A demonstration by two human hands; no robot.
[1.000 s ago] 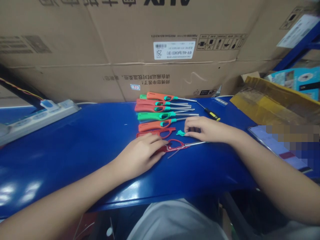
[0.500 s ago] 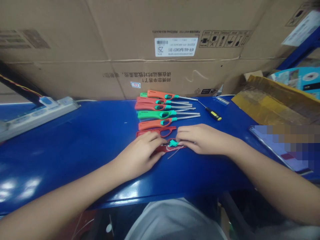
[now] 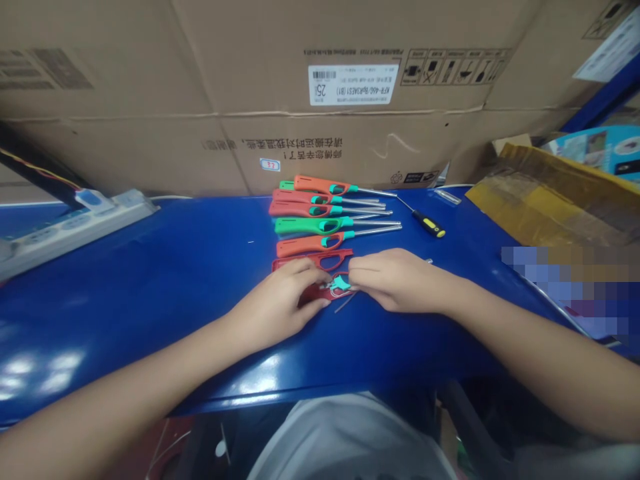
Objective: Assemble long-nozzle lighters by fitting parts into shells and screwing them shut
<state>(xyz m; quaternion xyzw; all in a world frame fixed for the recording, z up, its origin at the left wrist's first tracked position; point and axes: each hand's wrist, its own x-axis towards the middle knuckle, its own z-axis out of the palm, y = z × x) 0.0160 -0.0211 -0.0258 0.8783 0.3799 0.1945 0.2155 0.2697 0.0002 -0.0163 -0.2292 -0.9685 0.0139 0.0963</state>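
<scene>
An opened red lighter shell half (image 3: 314, 293) lies low over the table, with a teal trigger (image 3: 341, 283) and thin white wires exposed in it. Its handle end is gripped by my left hand (image 3: 285, 297), thumb below and fingers above. My right hand (image 3: 393, 281) is closed in a pinch on the lighter's front end; its fingertips hide what they press. A small metal tip (image 3: 430, 261) shows behind my right wrist. The other red shell half (image 3: 340, 258) lies just beyond my hands. A thin grey rod (image 3: 345, 303) sticks out below the opened lighter.
Beyond lie several long-nosed lighters (image 3: 315, 227) in orange, red and green. A black and yellow screwdriver (image 3: 429, 223) is to their right. A white power strip (image 3: 80, 230) stands at left, a taped carton (image 3: 545, 197) at right, a large cardboard box (image 3: 165, 153) behind the blue table (image 3: 125, 293).
My right hand has shifted slightly left, closer to my left hand, along with the teal trigger. A metal tip now shows behind my right wrist. Both hands keep their grip.
</scene>
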